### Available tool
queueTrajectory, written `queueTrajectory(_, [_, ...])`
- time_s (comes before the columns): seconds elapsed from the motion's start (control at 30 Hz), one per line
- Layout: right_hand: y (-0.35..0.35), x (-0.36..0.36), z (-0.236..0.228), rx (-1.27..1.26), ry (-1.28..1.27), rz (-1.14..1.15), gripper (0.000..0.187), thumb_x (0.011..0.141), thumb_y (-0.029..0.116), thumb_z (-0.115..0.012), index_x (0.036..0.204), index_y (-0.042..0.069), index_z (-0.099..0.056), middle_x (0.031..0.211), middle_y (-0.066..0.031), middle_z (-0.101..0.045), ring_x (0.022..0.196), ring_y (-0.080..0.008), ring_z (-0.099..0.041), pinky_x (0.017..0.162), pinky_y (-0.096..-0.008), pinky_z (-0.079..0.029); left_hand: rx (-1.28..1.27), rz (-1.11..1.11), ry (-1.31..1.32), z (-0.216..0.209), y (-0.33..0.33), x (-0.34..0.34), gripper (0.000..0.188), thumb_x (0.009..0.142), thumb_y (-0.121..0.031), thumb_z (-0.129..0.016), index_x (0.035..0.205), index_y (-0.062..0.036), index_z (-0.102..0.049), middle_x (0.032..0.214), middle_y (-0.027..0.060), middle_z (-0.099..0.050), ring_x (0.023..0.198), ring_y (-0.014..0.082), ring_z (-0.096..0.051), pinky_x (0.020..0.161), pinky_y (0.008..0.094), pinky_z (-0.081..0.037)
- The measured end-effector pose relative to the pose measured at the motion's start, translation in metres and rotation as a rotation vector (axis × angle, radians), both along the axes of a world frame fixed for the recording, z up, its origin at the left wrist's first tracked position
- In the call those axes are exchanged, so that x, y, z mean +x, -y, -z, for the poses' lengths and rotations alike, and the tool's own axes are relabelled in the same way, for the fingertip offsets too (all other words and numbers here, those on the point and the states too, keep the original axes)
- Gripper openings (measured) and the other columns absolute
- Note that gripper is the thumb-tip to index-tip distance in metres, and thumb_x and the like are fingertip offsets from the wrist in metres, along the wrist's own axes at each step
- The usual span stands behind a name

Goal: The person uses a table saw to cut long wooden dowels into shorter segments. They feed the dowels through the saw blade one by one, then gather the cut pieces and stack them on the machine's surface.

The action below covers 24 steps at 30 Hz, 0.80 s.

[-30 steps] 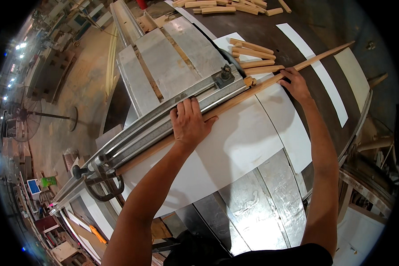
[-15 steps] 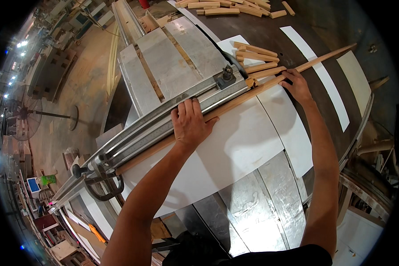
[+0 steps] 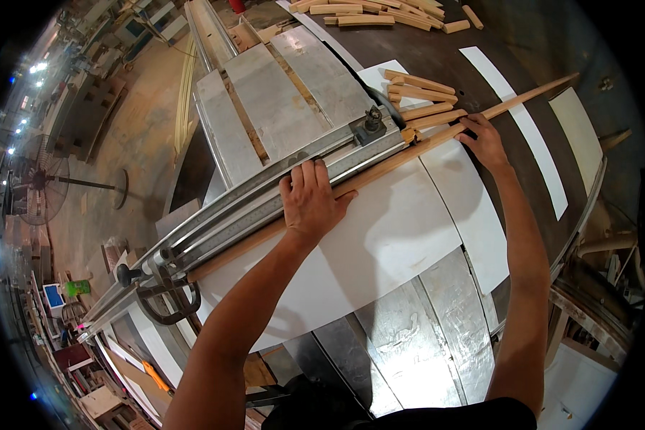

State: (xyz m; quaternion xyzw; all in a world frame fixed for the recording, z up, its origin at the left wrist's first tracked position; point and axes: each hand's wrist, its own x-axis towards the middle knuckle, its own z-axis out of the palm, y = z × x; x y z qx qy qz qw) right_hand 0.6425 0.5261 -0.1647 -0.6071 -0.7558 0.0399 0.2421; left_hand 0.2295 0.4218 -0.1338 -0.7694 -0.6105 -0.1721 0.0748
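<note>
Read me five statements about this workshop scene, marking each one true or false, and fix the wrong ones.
1. The left hand rests on the metal rail. True.
2. The right hand is on the long wooden strip. True.
3. The big sheet in front of the long wooden strip is bright red. False: the big sheet is white.
4. Several short wooden pieces lie near the right hand. True.
5. A standing fan is at the far right. False: the fan is on the left.

1 left hand (image 3: 310, 206), 1 right hand (image 3: 487, 141), 1 long wooden strip (image 3: 387, 170), 1 metal fence (image 3: 245, 221), 1 fan (image 3: 41, 179) and 1 orange tool (image 3: 155, 377) are counted.
</note>
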Motion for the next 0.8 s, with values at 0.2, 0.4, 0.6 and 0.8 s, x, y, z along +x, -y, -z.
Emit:
queueTrajectory(0.2, [-0.0003, -0.0027, -0.0011, -0.022, -0.016, 0.017, 0.044, 0.083, 0.022, -0.082, 0.122, 0.006, -0.070, 0.124, -0.0124, -0.063, 0.112, -0.0324, -0.064, 0.095, -0.0417, -0.054, 0.046, 0.014, -0.006, 0.0045, -0.0031, -0.0026, 0.073, 0.068, -0.057, -0.084, 0.110, -0.0018, -0.060, 0.100, 0.0072, -0.052, 0.096, 0.0237, -0.051, 0.086, 0.0399, -0.038])
queueTrajectory(0.4, [-0.0031, 0.0010, 0.0019, -0.005, -0.002, 0.004, 0.044, 0.083, 0.022, -0.082, 0.122, 0.006, -0.070, 0.123, -0.0120, -0.064, 0.111, -0.0323, -0.064, 0.094, -0.0414, -0.055, -0.003, -0.012, -0.009, 0.0015, -0.0046, 0.0005, 0.084, 0.065, -0.059, -0.085, 0.117, 0.0025, -0.063, 0.103, 0.0083, -0.057, 0.098, 0.0245, -0.055, 0.091, 0.0388, -0.041])
queueTrajectory(0.6, [-0.0051, 0.0028, 0.0040, 0.000, -0.011, -0.020, 0.045, 0.082, 0.022, -0.082, 0.121, 0.004, -0.070, 0.122, -0.0121, -0.064, 0.109, -0.0322, -0.064, 0.093, -0.0418, -0.054, 0.007, -0.018, -0.021, 0.0031, -0.0045, -0.0003, 0.084, 0.065, -0.059, -0.084, 0.118, 0.0019, -0.063, 0.106, 0.0087, -0.058, 0.100, 0.0250, -0.055, 0.092, 0.0389, -0.041])
queueTrajectory(0.8, [-0.0064, 0.0030, 0.0060, 0.006, 0.021, 0.003, 0.045, 0.082, 0.023, -0.082, 0.121, 0.003, -0.070, 0.121, -0.0126, -0.064, 0.109, -0.0321, -0.065, 0.092, -0.0416, -0.055, -0.008, -0.028, -0.012, 0.0054, -0.0074, -0.0008, 0.085, 0.065, -0.060, -0.084, 0.119, 0.0020, -0.062, 0.106, 0.0087, -0.057, 0.100, 0.0254, -0.055, 0.091, 0.0391, -0.041])
